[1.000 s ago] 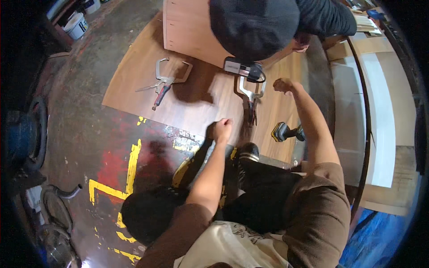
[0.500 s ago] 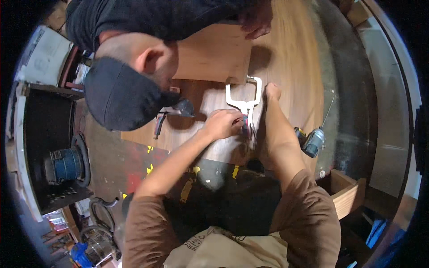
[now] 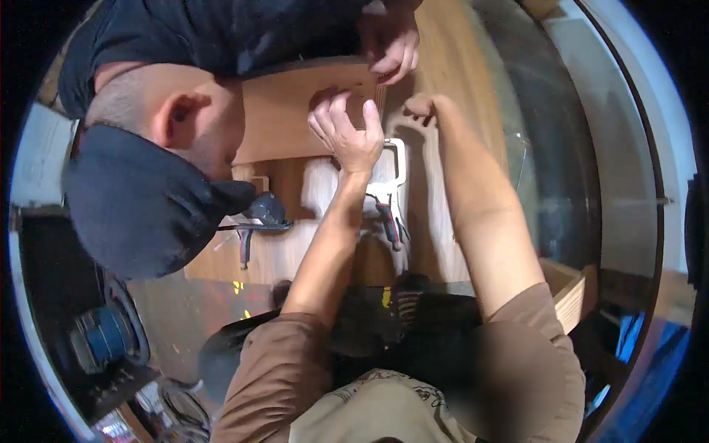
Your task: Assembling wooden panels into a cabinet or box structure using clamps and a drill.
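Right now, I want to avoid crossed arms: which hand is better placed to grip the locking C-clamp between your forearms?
Probably the left hand: it's open and overlaps the locking C-clamp in view; the right hand looks curled.

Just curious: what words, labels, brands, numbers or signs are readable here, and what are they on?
No text can be read clearly.
Cream shirt front: dark print, partly hidden, illegible.
Yellow floor paint: fragments, no readable sign.
Locking C-clamp below the left hand: no lettering discernible.
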`<action>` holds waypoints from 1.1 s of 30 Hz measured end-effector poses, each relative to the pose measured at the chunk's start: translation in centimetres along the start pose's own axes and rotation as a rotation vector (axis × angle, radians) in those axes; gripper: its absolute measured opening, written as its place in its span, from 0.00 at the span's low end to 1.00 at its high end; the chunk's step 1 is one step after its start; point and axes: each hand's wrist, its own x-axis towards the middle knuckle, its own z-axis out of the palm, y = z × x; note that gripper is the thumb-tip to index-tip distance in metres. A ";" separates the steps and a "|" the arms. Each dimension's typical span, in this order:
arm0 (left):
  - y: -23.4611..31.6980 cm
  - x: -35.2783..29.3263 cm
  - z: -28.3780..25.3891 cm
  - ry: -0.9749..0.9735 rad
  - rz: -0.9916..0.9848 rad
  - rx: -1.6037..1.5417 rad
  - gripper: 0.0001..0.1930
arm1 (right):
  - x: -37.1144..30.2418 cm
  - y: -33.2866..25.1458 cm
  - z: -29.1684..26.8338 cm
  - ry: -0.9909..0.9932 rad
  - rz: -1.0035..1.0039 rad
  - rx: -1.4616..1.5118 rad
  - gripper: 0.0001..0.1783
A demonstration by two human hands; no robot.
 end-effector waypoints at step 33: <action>3.4 15.8 0.7 -0.778 0.597 0.004 0.18 | 6.2 13.3 13.6 -0.659 -0.101 1.427 0.53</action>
